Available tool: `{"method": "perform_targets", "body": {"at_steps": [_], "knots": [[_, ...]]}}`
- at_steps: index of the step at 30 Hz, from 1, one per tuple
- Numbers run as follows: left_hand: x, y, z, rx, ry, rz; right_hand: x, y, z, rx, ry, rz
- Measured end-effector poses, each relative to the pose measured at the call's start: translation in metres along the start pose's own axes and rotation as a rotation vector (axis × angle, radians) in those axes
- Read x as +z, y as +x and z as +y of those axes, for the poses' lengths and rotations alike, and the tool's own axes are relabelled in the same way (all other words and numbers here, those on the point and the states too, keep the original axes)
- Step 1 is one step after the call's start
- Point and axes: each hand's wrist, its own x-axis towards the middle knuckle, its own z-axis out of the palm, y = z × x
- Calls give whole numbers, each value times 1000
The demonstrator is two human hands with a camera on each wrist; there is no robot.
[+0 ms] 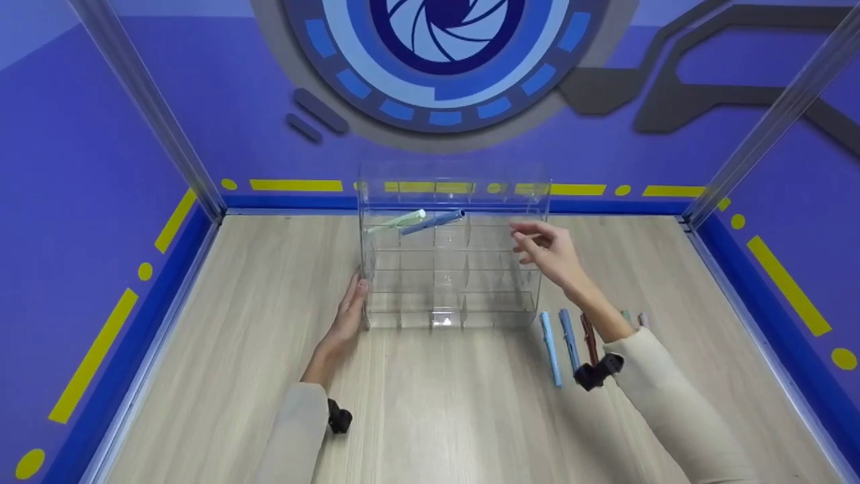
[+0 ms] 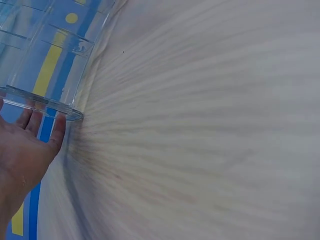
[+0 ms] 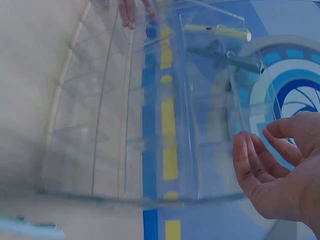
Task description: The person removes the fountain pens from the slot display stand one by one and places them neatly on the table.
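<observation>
A clear plastic organizer (image 1: 450,320) with rows of compartments stands upright on the table. In its upper part lie a light green pen (image 1: 396,220) and a dark blue pen (image 1: 440,220), both slanted. My left hand (image 1: 347,314) rests its extended fingers against the organizer's left side, as the left wrist view also shows. At the upper right side of the organizer hovers my right hand (image 1: 547,252), fingers loosely bent with nothing between them. The right wrist view shows the same hand (image 3: 282,172) close to the blurred organizer.
On the table right of the organizer lie a light blue pen (image 1: 551,351), a blue pen (image 1: 570,339) and a brown pen (image 1: 589,338). Further pens are partly hidden behind the right forearm. Blue printed walls (image 1: 430,158) enclose the table's back and sides.
</observation>
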Motion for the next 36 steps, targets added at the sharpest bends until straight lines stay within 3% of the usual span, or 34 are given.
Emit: {"method": "perform_targets", "body": {"at_steps": [8, 21, 28, 36], "knots": [[-2, 0, 0, 37, 18, -9, 41, 23, -17, -13, 133, -66], [1, 2, -2, 39, 46, 18, 92, 41, -18, 124, 356, -123], [0, 1, -4, 38, 34, 11, 101, 41, -19, 94, 422, -170], [0, 1, -3, 40, 27, 7, 94, 37, -22, 68, 440, -102]]}}
